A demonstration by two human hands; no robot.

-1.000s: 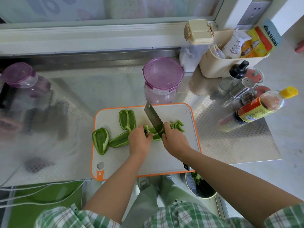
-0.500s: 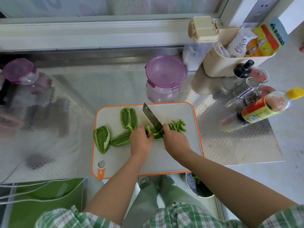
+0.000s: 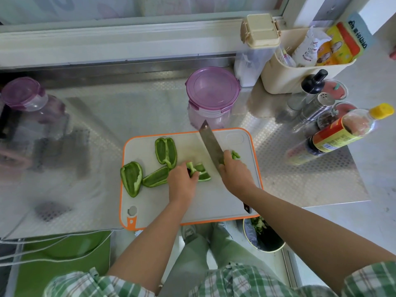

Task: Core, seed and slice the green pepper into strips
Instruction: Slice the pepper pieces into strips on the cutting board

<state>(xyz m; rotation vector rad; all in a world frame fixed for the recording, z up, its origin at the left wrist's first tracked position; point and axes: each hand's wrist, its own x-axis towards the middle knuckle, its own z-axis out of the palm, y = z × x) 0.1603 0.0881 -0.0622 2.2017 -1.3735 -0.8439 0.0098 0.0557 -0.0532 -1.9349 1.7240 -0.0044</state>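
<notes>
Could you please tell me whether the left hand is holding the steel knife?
No, the right hand grips the steel-bladed knife, while the left hand holds a cut green pepper piece.

We log steel counter [image 3: 128, 108]: orange-rimmed cutting board [image 3: 214, 202] at near edge, purple-lidded tub [image 3: 212, 91] just behind, second purple-lidded jar [image 3: 23, 95] far left, cream-lidded canister [image 3: 250, 61] and cream caddy [image 3: 300, 76] back right, shaker [image 3: 315, 108], yellow-capped bottle [image 3: 342, 133] right

Bright daylight pours from the window [image 3: 128, 5] at the top — the steel counter [image 3: 128, 108] glares pale, hazy at left. Shadows are soft. Wide-angle bending curves the sill [image 3: 107, 39] and edges; the left jar [image 3: 27, 97] smears — the board [image 3: 192, 144] stays sharp.
</notes>
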